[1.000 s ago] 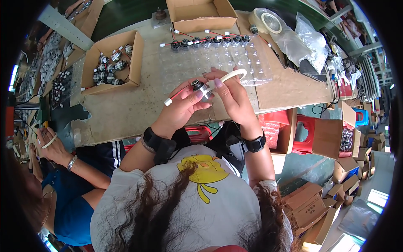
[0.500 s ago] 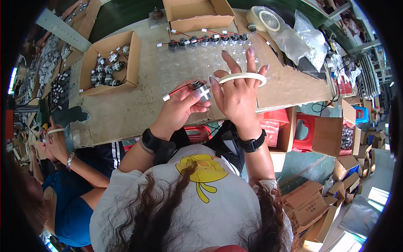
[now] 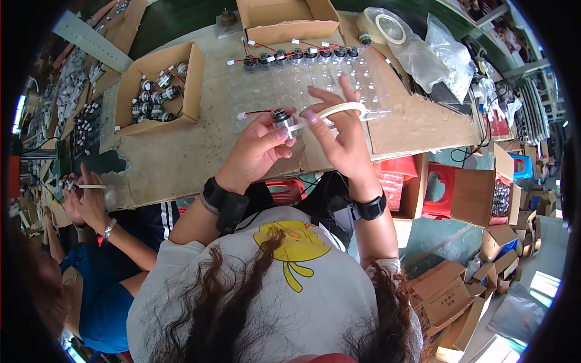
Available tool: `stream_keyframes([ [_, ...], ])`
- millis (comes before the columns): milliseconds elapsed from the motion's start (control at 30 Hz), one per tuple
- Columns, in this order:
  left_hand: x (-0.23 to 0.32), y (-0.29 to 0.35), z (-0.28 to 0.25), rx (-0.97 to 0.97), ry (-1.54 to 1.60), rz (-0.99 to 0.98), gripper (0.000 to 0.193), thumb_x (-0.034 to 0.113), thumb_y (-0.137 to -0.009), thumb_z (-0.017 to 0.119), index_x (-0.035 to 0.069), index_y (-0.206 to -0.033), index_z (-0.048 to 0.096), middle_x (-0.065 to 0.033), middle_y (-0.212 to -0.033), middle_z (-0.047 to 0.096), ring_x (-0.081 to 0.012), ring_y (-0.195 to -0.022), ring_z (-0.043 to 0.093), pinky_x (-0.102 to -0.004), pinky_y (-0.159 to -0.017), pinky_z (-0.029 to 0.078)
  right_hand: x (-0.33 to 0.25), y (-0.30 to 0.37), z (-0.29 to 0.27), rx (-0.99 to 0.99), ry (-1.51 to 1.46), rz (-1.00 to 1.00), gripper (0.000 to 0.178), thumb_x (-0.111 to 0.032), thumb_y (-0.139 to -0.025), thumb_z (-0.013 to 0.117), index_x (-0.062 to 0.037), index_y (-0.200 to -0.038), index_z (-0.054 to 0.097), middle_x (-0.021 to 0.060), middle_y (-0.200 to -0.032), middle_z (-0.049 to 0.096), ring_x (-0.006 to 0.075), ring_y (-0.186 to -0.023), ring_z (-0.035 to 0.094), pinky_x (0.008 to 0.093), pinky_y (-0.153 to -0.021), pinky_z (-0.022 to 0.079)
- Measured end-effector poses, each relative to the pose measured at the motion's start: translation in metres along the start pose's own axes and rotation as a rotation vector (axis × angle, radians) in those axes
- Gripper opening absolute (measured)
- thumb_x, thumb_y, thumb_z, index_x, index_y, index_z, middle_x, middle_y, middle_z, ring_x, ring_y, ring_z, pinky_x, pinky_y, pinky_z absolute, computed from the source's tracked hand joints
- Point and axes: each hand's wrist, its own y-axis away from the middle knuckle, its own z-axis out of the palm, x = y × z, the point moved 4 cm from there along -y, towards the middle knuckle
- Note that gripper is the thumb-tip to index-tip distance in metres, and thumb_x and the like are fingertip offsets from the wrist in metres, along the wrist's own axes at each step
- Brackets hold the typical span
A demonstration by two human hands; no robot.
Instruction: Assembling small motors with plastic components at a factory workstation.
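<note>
My left hand [image 3: 257, 148] grips a small motor [image 3: 282, 121], a silver cylinder with a black end, between thumb and fingers. A red-and-black lead with a white plug [image 3: 242, 115] sticks out from it to the left. My right hand [image 3: 342, 142] carries a narrow roll of cream tape [image 3: 348, 107] looped around its fingers, some of which are stretched out. A short pale strip of tape [image 3: 298, 127] runs from near my right thumb to the motor's side. Beyond my hands lies a clear plastic tray [image 3: 245, 91] with several similar motors [image 3: 296, 55] standing along its far row.
An open carton [image 3: 192, 91] of motors stands at the left, another carton [image 3: 290, 31] at the far edge. Tape rolls [image 3: 390, 29] and plastic bags [image 3: 448, 60] lie far right. A co-worker's hands [image 3: 88, 202] are at the left. Cartons [image 3: 445, 290] and red stools [image 3: 439, 193] stand below the table.
My left hand has shifted slightly left and up, and the motor now stands more upright. My right hand has turned, tilting the tape roll and moving it left.
</note>
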Motion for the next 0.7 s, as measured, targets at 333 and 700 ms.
stream_keyframes([
  [333, -0.001, 0.000, 0.001, -0.030, 0.075, 0.015, 0.036, 0.014, -0.095, 0.054, 0.003, -0.128, 0.046, -0.0034, -0.107, 0.058, -0.0115, -0.088, 0.059, -0.0240, -0.072, 0.052, -0.021, 0.000, -0.002, 0.216, 0.489, -0.136, 0.010, -0.022, -0.082, 0.068, -0.0125, -0.085, 0.067, 0.0106, -0.132, 0.052, 0.0446, -0.140, 0.015, 0.0611, -0.109, -0.001],
  [700, -0.004, 0.000, 0.009, -0.038, 0.125, 0.024, 0.036, 0.014, -0.097, 0.051, 0.003, -0.131, 0.044, -0.0035, -0.110, 0.057, -0.0108, -0.088, 0.059, -0.0253, -0.074, 0.052, -0.021, 0.001, 0.009, 0.201, 0.431, -0.143, 0.007, -0.020, -0.082, 0.068, -0.0136, -0.082, 0.066, 0.0079, -0.131, 0.054, 0.0437, -0.139, 0.019, 0.0611, -0.109, 0.000],
])
